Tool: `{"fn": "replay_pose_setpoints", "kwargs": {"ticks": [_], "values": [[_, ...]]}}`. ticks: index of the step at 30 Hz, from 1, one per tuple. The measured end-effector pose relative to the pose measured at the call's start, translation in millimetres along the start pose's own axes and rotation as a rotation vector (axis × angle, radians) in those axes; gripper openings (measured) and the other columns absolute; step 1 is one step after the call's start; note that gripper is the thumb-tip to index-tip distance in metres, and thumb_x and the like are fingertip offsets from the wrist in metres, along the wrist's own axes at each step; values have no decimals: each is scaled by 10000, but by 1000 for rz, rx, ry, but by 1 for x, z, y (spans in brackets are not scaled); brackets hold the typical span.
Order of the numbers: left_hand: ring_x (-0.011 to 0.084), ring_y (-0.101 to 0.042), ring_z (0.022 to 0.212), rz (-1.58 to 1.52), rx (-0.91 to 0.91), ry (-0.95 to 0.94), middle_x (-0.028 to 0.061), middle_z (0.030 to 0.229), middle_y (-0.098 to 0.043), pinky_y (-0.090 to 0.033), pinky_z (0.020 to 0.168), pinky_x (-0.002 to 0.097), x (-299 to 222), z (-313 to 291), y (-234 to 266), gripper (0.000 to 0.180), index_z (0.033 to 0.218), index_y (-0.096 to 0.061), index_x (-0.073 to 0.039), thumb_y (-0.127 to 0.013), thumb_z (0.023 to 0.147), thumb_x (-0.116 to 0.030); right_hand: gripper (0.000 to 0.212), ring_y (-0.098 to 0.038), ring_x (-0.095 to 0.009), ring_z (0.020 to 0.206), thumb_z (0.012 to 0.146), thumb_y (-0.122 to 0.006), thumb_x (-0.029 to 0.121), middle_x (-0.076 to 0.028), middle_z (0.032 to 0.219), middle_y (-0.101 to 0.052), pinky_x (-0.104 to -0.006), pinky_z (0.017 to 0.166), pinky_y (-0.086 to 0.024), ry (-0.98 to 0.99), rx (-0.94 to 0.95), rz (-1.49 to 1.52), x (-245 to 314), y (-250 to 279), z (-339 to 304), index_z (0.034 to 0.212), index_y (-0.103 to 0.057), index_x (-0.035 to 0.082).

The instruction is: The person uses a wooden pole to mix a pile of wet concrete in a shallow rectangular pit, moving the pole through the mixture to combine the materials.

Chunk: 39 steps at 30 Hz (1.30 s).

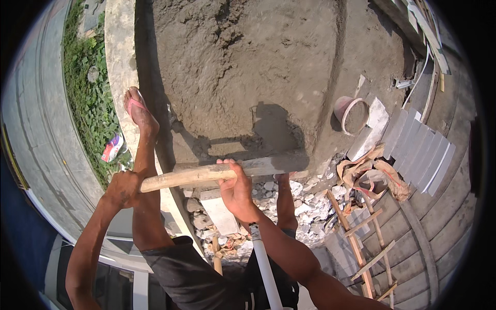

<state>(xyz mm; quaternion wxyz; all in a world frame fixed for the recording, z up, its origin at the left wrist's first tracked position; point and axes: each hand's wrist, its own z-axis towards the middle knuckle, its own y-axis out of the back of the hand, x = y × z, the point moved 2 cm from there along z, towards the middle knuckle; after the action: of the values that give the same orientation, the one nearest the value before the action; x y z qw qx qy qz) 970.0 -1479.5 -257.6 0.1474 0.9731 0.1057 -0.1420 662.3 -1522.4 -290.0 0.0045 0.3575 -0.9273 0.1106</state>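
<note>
A wooden pole (191, 176) lies across in front of me, pale at its left end and grey with cement toward its right end. My left hand (124, 189) is closed around the pale end. Farther along, my right hand (236, 192) grips the pole near its middle, fingers wrapped over it. Whether a tool head sits on the grey end I cannot tell. Beyond the pole spreads rough wet cement (248, 67), where my shadow falls. My left foot, in a pink flip-flop (136, 105), rests on the concrete ledge (119, 46).
A cement-smeared bucket (356, 114) tilts on the right, near stacked grey panels (421, 150) and a torn brown sack (372, 175). White rubble (305, 204) and a wooden ladder-like frame (356, 243) lie nearer me. Green plants (93, 98) grow beyond the ledge, on the left.
</note>
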Motion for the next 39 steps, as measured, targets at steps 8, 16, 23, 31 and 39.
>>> {"fn": "replay_pose_setpoints", "kwargs": {"ticks": [8, 16, 23, 31, 39], "values": [[479, -655, 926, -551, -18, 89, 366, 899, -635, -522, 811, 491, -199, 122, -33, 477, 1185, -480, 132, -608, 799, -117, 252, -555, -223, 734, 939, -597, 175, -104, 855, -503, -414, 653, -525, -19, -350, -504, 101, 1, 244, 1062, -491, -18], [500, -647, 926, -693, -63, 98, 395, 903, -628, -522, 820, 507, -229, 135, -59, 579, 1234, -430, 147, -625, 776, -148, 167, -532, -193, 560, 906, -590, 69, -89, 737, -497, -386, 485, -481, 108, -219, -602, 138, 24, 218, 1002, -473, 0], [409, -678, 878, -869, -104, -340, 288, 964, -660, -516, 805, 447, -290, 228, -16, 604, 1336, -410, 56, -618, 802, -134, 209, -554, -192, 552, 895, -628, 82, -85, 734, -532, -366, 472, -509, 667, -179, -777, 306, -18, 201, 1014, -485, -13], [303, -682, 770, -1217, -182, -226, 213, 903, -657, -524, 733, 428, -313, 274, -25, 534, 1292, -447, 37, -618, 825, -157, 364, -581, -219, 539, 894, -616, 90, -161, 770, -575, -372, 444, -506, 537, -269, -994, 316, 3, 298, 1099, -461, -169], [451, -646, 1022, -1126, 37, 274, 384, 1024, -619, -497, 876, 502, -298, 140, -61, 491, 1249, -432, 63, -574, 832, -151, 227, -591, -218, 566, 926, -607, 131, -104, 745, -565, -387, 485, -515, -26, -234, -757, 145, 110, 252, 1030, -492, -34]]}}
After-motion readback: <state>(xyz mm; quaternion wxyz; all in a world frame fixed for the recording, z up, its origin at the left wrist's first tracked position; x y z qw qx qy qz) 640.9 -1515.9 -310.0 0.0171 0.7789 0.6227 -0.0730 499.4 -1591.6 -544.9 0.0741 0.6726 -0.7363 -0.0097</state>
